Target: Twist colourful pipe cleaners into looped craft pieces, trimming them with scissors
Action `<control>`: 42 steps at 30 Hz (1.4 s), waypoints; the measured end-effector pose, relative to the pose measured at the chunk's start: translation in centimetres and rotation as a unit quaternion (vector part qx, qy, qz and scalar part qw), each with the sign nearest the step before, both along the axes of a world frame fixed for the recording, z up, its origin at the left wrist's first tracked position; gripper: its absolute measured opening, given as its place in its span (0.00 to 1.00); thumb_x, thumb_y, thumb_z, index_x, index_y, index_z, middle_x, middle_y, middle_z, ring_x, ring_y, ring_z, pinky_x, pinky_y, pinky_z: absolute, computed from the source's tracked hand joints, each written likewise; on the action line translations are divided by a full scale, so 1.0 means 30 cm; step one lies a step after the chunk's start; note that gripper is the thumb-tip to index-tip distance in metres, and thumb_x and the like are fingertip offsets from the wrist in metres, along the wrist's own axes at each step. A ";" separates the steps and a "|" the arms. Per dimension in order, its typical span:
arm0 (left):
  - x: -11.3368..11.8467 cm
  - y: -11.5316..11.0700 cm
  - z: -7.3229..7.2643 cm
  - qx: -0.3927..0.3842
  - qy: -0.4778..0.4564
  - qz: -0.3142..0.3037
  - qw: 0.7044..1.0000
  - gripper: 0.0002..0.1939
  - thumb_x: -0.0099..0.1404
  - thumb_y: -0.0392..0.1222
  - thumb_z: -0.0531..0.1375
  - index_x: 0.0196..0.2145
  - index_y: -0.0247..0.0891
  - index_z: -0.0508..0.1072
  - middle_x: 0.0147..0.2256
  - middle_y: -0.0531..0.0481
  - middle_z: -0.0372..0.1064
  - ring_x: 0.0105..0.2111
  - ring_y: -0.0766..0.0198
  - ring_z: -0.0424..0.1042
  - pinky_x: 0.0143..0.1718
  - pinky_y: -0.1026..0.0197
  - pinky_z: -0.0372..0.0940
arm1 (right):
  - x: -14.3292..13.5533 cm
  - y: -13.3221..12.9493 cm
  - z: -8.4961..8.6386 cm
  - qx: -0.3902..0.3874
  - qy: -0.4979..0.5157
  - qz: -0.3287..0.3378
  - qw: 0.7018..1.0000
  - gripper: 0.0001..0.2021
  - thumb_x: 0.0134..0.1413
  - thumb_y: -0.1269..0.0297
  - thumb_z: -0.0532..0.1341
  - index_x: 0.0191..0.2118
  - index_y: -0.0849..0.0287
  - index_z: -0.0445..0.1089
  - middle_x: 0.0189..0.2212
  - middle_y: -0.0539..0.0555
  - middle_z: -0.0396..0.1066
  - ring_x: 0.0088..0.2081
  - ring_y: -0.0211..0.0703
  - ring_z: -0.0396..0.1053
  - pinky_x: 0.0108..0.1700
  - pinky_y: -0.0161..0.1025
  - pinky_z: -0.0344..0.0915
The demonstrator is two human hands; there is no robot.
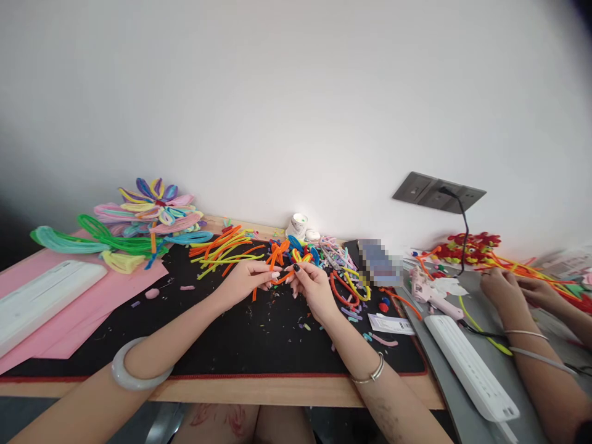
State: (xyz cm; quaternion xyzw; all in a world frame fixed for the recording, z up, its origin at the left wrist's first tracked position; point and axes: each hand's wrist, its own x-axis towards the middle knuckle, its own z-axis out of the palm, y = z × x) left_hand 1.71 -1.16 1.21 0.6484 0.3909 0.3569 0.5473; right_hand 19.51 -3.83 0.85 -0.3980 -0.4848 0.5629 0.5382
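My left hand (pixel 254 277) pinches an orange pipe cleaner (pixel 255 292) whose end hangs below the fingers. Close beside it, my right hand (pixel 308 283) has its fingers closed on the same orange piece, which runs between both hands. Yellow shows at the right fingertips too. Right behind the hands lie bent orange and blue pipe cleaners (pixel 279 251), partly covered by the fingers. To the left are loose orange and yellow pipe cleaners (pixel 231 246). Red and yellow loops (pixel 342 290) lie right of my right hand.
A black mat (pixel 198 345) covers the wooden table. Pipe-cleaner flowers (pixel 157 209) and pink sheets (pixel 92 320) are at left. A white cup (pixel 298 226) stands by the wall. At right are a phone (pixel 379 262), a glue gun (pixel 432 296), a white case (pixel 472 367) and another person's hands (pixel 504 296).
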 end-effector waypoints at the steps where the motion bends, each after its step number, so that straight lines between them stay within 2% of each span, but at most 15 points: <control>1: 0.000 0.000 0.000 0.011 0.011 -0.008 1.000 0.14 0.55 0.48 0.60 0.29 0.33 0.76 0.29 0.49 0.69 0.25 0.68 0.67 0.30 0.62 0.67 | -0.001 -0.001 0.000 0.002 -0.006 0.001 1.000 0.11 0.49 0.58 0.60 0.31 0.61 0.71 0.20 0.49 0.66 0.18 0.31 0.60 0.19 0.30 0.60; 4: 0.002 -0.003 0.000 0.046 0.046 -0.024 0.998 0.14 0.56 0.47 0.59 0.27 0.33 0.76 0.25 0.52 0.66 0.23 0.68 0.67 0.29 0.63 0.67 | -0.004 -0.003 0.002 0.008 -0.022 -0.007 1.000 0.10 0.48 0.58 0.61 0.30 0.61 0.72 0.20 0.48 0.66 0.18 0.31 0.59 0.19 0.31 0.61; 8: 0.007 -0.009 0.005 0.085 0.078 -0.030 0.993 0.17 0.58 0.49 0.57 0.20 0.33 0.71 0.25 0.52 0.63 0.23 0.69 0.66 0.27 0.65 0.66 | -0.006 -0.006 0.006 0.020 -0.028 -0.019 0.999 0.08 0.47 0.61 0.62 0.28 0.61 0.71 0.21 0.49 0.69 0.17 0.31 0.60 0.19 0.31 0.62; 11: 0.009 -0.013 0.009 0.105 0.101 -0.043 0.988 0.19 0.59 0.49 0.55 0.18 0.34 0.69 0.24 0.52 0.62 0.23 0.69 0.64 0.24 0.66 0.63 | -0.007 -0.009 0.010 0.029 -0.033 -0.017 0.999 0.08 0.47 0.62 0.62 0.28 0.62 0.70 0.20 0.49 0.69 0.17 0.31 0.60 0.18 0.31 0.62; 17: 0.008 -0.011 0.012 0.193 0.156 -0.054 0.967 0.21 0.61 0.46 0.54 0.14 0.35 0.64 0.20 0.55 0.57 0.25 0.68 0.61 0.36 0.62 0.60 | -0.011 -0.013 0.016 0.037 -0.051 -0.028 0.998 0.08 0.47 0.62 0.62 0.26 0.62 0.70 0.20 0.50 0.70 0.15 0.31 0.61 0.19 0.31 0.62; 20: 0.007 -0.007 0.012 0.200 0.165 -0.044 0.965 0.20 0.61 0.46 0.55 0.14 0.35 0.63 0.20 0.56 0.54 0.25 0.68 0.60 0.36 0.62 0.59 | -0.010 -0.012 0.016 0.035 -0.048 -0.031 0.998 0.08 0.47 0.62 0.62 0.26 0.62 0.70 0.20 0.50 0.70 0.16 0.31 0.61 0.19 0.32 0.62; 29: 0.003 -0.001 0.011 0.227 0.179 -0.031 0.957 0.20 0.61 0.46 0.54 0.15 0.35 0.62 0.25 0.53 0.58 0.27 0.68 0.60 0.32 0.63 0.56 | -0.003 -0.004 0.005 0.018 -0.014 -0.035 0.999 0.07 0.46 0.62 0.63 0.27 0.61 0.70 0.20 0.49 0.69 0.17 0.32 0.61 0.18 0.32 0.63; 36: -0.005 0.002 0.000 0.232 0.191 -0.100 0.949 0.20 0.62 0.47 0.54 0.17 0.34 0.64 0.26 0.54 0.57 0.27 0.68 0.60 0.33 0.64 0.57 | -0.001 -0.009 0.010 0.029 -0.032 -0.022 0.999 0.07 0.47 0.62 0.62 0.27 0.61 0.70 0.20 0.49 0.69 0.16 0.32 0.62 0.19 0.32 0.64; 42: -0.015 0.000 0.003 0.200 0.184 -0.178 0.946 0.16 0.62 0.49 0.54 0.25 0.36 0.73 0.28 0.53 0.58 0.28 0.68 0.62 0.32 0.66 0.57 | -0.004 -0.014 0.020 0.025 -0.033 -0.001 0.999 0.08 0.47 0.61 0.62 0.25 0.62 0.69 0.19 0.48 0.68 0.15 0.31 0.61 0.18 0.31 0.62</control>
